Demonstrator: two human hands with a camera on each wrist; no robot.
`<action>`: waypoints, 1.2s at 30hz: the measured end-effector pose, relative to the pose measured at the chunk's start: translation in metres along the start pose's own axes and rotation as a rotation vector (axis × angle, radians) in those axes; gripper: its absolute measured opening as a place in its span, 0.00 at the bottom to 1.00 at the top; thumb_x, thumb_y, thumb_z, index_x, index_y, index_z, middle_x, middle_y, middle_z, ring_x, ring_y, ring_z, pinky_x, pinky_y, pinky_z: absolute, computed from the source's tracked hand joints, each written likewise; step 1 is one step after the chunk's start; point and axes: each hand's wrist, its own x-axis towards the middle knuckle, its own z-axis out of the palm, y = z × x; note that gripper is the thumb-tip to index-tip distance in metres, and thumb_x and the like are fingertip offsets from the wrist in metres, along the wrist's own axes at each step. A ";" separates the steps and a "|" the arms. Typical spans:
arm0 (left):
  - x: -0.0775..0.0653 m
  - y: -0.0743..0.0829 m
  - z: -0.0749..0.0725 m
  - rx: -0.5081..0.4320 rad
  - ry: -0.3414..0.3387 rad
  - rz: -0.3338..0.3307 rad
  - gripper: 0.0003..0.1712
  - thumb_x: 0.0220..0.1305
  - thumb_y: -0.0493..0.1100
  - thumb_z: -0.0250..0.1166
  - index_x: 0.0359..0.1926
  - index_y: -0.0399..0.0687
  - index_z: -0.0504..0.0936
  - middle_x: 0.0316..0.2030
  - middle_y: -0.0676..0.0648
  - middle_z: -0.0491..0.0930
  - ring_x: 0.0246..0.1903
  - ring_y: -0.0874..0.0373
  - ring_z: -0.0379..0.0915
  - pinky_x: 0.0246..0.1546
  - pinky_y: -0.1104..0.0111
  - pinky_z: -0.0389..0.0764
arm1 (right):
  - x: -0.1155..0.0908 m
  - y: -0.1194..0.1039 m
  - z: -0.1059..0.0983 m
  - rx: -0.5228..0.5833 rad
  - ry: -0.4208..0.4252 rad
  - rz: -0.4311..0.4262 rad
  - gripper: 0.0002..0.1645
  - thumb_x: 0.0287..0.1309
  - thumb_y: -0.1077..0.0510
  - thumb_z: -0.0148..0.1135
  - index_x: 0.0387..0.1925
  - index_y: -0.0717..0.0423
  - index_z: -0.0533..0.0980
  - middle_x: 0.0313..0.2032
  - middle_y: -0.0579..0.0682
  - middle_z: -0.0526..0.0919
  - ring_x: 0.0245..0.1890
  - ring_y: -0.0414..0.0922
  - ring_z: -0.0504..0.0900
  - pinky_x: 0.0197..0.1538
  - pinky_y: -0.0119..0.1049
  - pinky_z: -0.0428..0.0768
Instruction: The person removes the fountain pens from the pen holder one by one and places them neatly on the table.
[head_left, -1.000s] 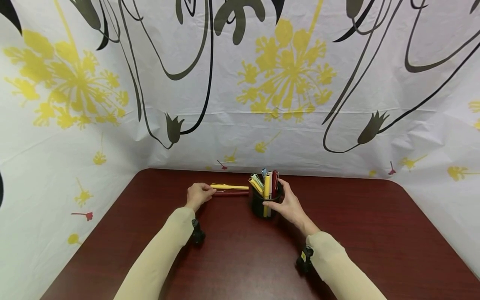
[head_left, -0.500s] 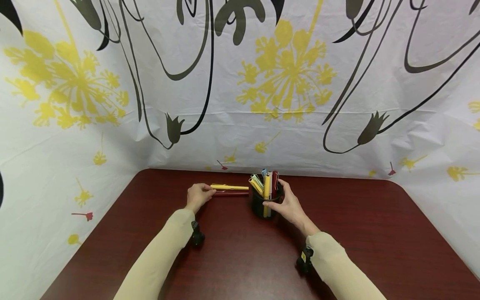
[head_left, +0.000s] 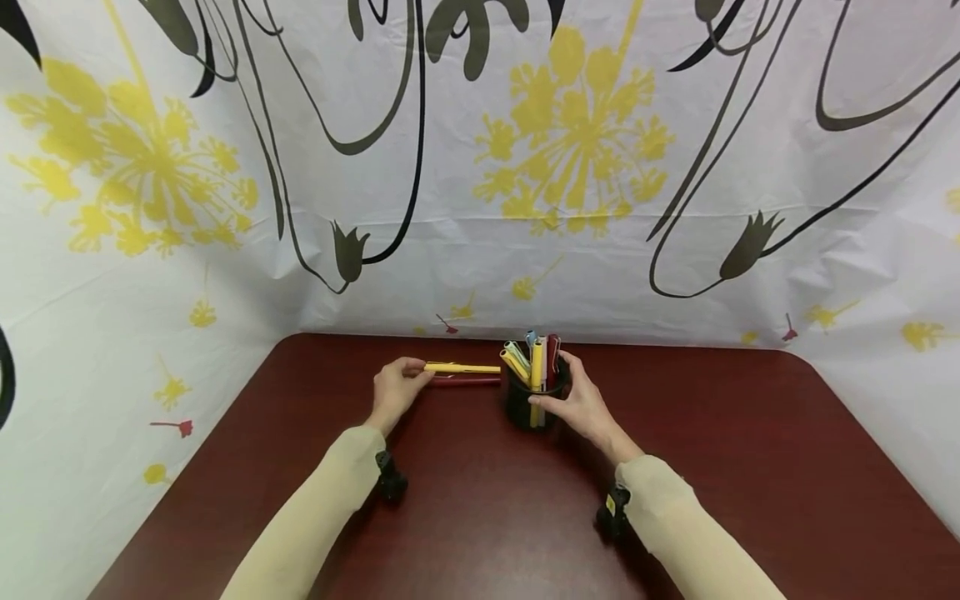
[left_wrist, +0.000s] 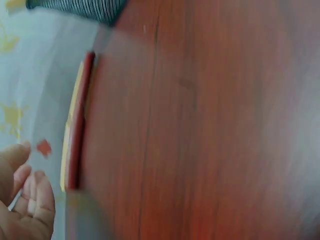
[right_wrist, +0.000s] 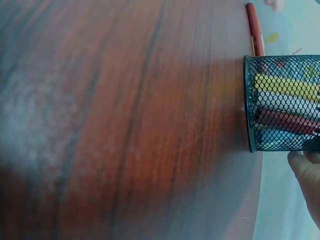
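Observation:
My right hand point(head_left: 585, 408) grips a black mesh pen cup point(head_left: 517, 408) from its right side, with the thumb in front and fingers behind. The cup stands upright and holds several pens point(head_left: 536, 367) in yellow, pale, blue and dark red. My left hand point(head_left: 393, 392) is by the left ends of a yellow pen point(head_left: 465, 368) and a dark red pen point(head_left: 468, 382), which lie side by side left of the cup. In the left wrist view, loosely bent fingers point(left_wrist: 37, 200) show a gap from the dark red pen point(left_wrist: 80, 125); nothing shows between them.
The dark reddish wooden table point(head_left: 487, 517) extends toward me and to both sides. A white patterned sheet point(head_left: 450, 192) hangs behind it and along the left and right sides. A dark camera is strapped to each wrist.
The head view has shifted slightly. My left hand has risen a little and looks slightly more spread at the pens' left ends. My right hand stays on the cup.

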 end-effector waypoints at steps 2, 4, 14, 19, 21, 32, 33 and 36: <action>-0.004 0.009 0.006 -0.138 -0.014 0.011 0.17 0.58 0.45 0.68 0.46 0.43 0.83 0.41 0.42 0.83 0.39 0.53 0.81 0.40 0.62 0.82 | 0.001 -0.001 -0.002 -0.001 0.001 -0.002 0.56 0.49 0.48 0.71 0.71 0.54 0.48 0.68 0.62 0.57 0.57 0.56 0.69 0.51 0.51 0.73; -0.010 0.020 0.015 -0.299 -0.031 0.011 0.17 0.57 0.43 0.69 0.47 0.41 0.82 0.41 0.41 0.83 0.37 0.56 0.81 0.38 0.65 0.82 | 0.001 -0.001 -0.003 0.002 0.000 -0.007 0.56 0.49 0.49 0.71 0.71 0.55 0.48 0.68 0.62 0.58 0.58 0.56 0.68 0.52 0.51 0.73; -0.033 0.072 0.059 -0.692 -0.092 0.014 0.20 0.57 0.35 0.67 0.51 0.34 0.77 0.49 0.33 0.78 0.38 0.64 0.77 0.40 0.73 0.80 | 0.002 0.000 -0.001 0.002 0.035 -0.041 0.55 0.47 0.51 0.73 0.69 0.56 0.50 0.63 0.61 0.66 0.52 0.53 0.72 0.48 0.45 0.74; -0.036 0.080 0.070 -0.682 -0.067 0.011 0.20 0.58 0.36 0.67 0.51 0.35 0.77 0.47 0.36 0.79 0.40 0.60 0.77 0.40 0.73 0.80 | 0.003 -0.001 0.000 0.014 0.040 -0.051 0.54 0.47 0.53 0.73 0.69 0.57 0.51 0.63 0.61 0.66 0.57 0.55 0.71 0.52 0.49 0.74; -0.037 0.082 0.074 -0.671 -0.058 0.013 0.20 0.58 0.36 0.67 0.51 0.36 0.77 0.47 0.36 0.79 0.41 0.58 0.77 0.40 0.72 0.80 | 0.003 -0.001 0.000 0.018 0.040 -0.051 0.54 0.47 0.53 0.73 0.69 0.57 0.51 0.63 0.62 0.66 0.57 0.55 0.71 0.53 0.51 0.73; -0.043 0.096 0.077 -0.670 -0.030 0.035 0.18 0.56 0.31 0.66 0.48 0.30 0.77 0.44 0.33 0.79 0.35 0.61 0.74 0.36 0.76 0.79 | 0.001 -0.001 0.001 0.023 0.034 -0.041 0.55 0.47 0.53 0.73 0.69 0.57 0.50 0.64 0.62 0.64 0.59 0.56 0.69 0.54 0.52 0.73; -0.046 0.099 0.075 -0.662 -0.023 0.038 0.17 0.56 0.30 0.66 0.48 0.30 0.77 0.43 0.33 0.79 0.34 0.61 0.74 0.35 0.76 0.78 | 0.000 0.000 0.001 0.022 0.034 -0.041 0.54 0.48 0.53 0.73 0.69 0.57 0.50 0.64 0.62 0.64 0.59 0.56 0.69 0.54 0.52 0.73; -0.053 0.108 0.068 -0.632 -0.004 0.050 0.17 0.57 0.30 0.66 0.47 0.29 0.77 0.43 0.33 0.79 0.34 0.59 0.74 0.34 0.77 0.77 | 0.001 0.000 0.002 0.025 0.035 -0.039 0.54 0.48 0.53 0.73 0.69 0.57 0.50 0.65 0.62 0.63 0.59 0.56 0.69 0.55 0.53 0.72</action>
